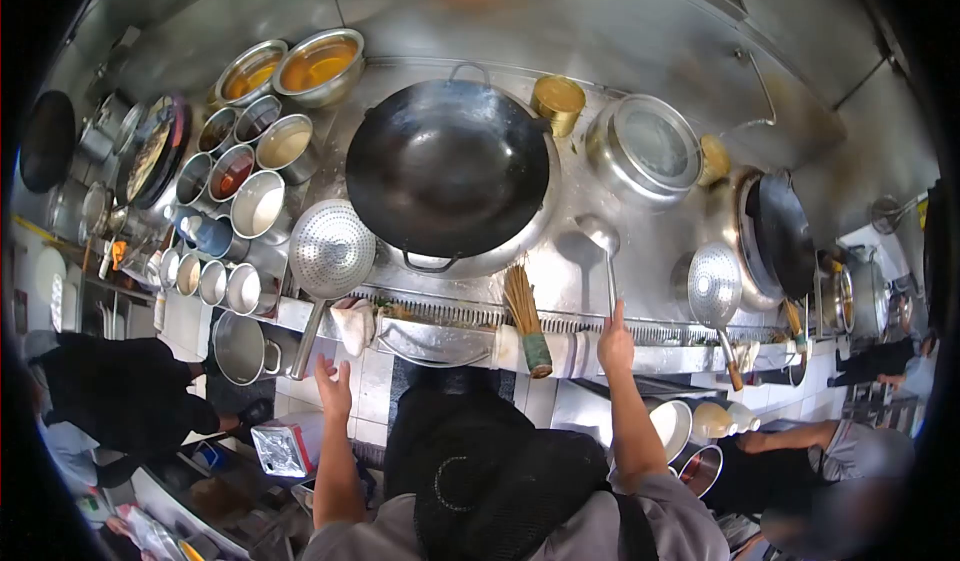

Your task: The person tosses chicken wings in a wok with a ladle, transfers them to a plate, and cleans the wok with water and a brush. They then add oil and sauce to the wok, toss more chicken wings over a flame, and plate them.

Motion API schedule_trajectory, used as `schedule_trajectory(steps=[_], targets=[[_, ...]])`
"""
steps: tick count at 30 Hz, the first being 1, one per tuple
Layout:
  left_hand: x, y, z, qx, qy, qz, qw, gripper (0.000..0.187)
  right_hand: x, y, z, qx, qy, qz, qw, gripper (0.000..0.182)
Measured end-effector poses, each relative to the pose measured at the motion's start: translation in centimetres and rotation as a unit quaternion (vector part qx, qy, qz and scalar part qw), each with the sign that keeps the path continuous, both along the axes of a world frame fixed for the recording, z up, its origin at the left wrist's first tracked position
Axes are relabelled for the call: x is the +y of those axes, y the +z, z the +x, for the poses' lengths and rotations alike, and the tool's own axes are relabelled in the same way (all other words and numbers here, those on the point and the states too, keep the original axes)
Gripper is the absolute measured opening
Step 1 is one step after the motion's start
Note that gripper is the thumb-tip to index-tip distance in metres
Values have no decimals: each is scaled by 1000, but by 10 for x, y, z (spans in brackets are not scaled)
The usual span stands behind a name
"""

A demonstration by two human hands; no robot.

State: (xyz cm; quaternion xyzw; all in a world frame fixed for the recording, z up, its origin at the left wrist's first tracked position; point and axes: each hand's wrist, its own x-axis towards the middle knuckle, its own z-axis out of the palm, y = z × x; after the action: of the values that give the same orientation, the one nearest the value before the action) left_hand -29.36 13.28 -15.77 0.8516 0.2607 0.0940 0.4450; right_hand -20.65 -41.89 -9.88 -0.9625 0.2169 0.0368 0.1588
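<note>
My right hand (616, 343) is closed round the handle of a metal ladle (600, 231), whose bowl hangs over the steel stove top. My left hand (333, 381) holds nothing, its fingers apart, just right of the handle end of a large perforated skimmer (332, 249). A big black wok (448, 166) sits on the burner in front of me, with nothing visible in it. Between the wok and the front ledge lies a bamboo brush (526, 321) with a green-bound handle. A folded white cloth (353, 325) rests on the ledge near the skimmer.
At left are seasoning pots (259, 205) and two bowls of orange liquid (318, 66). A lidded pot (645, 151), a second skimmer (714, 283) and another wok (780, 231) stand at right. One person (120, 391) is at left; another person's arm (790, 435) shows at right.
</note>
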Motion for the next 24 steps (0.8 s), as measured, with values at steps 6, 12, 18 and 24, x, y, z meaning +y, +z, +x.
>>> schedule_trajectory(steps=[6, 12, 18, 24], targets=[[10, -11, -39, 45, 57, -54, 996, 68, -16, -57, -5, -139, 24, 1, 990, 54], [58, -45, -45, 80, 22, -96, 992, 54, 72, 167, 168, -214, 49, 363, 906, 64], [113, -88, -80, 192, 69, -209, 956, 49, 238, 198, 133, -201, 118, 267, 935, 66], [143, -162, -151, 290, 111, -222, 924, 41, 437, 206, 303, -91, 235, 307, 918, 62]])
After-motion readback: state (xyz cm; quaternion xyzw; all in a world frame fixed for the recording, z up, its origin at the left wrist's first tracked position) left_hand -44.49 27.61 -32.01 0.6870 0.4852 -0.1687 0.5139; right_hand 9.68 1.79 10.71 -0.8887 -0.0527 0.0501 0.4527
